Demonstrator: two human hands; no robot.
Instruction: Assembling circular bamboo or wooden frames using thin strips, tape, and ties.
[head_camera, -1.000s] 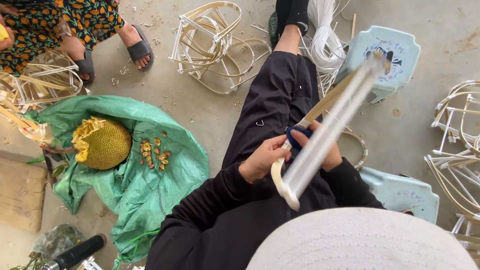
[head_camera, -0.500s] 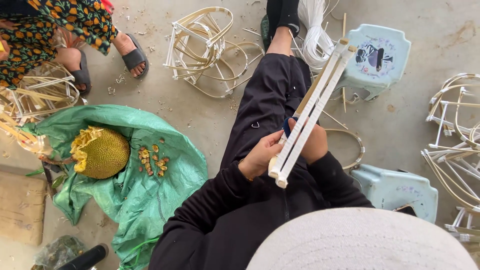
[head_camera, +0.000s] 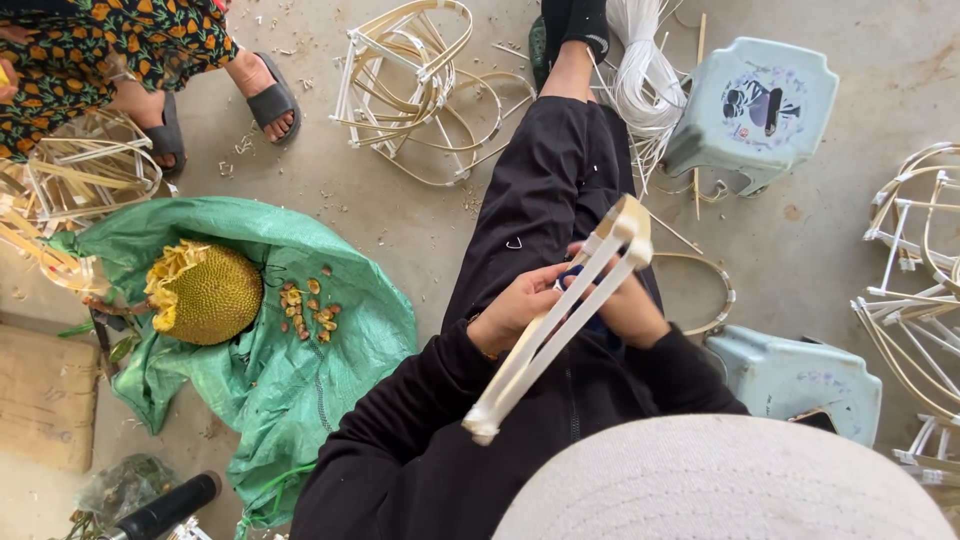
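From the head view I look down over a pale hat brim onto my lap, where both hands work a pale frame of flat bamboo strips (head_camera: 560, 325), bound at its ends, that slants from near my chest up over my right knee. My left hand (head_camera: 515, 308) lies on the frame's left side with its fingers (head_camera: 548, 277) curled narrowly around the strips, so it is holding the frame at about its middle. My right hand (head_camera: 622, 300) sits behind the strips on the other side, touching them; its fingers are mostly hidden by the frame and by something dark blue, so I cannot tell how far they are closed. The frame is above my black trousers, off the concrete floor (head_camera: 400, 225). To my left on the floor a green woven plastic sack (head_camera: 330, 360) carries a cut-open yellow-green jackfruit (head_camera: 205, 293) and loose seeds. Beyond my knee stand a pale blue plastic stool (head_camera: 755, 110), a bundle of white strands (head_camera: 640, 70) and finished curved bamboo frames (head_camera: 400, 70). A second person's sandalled feet show top left.
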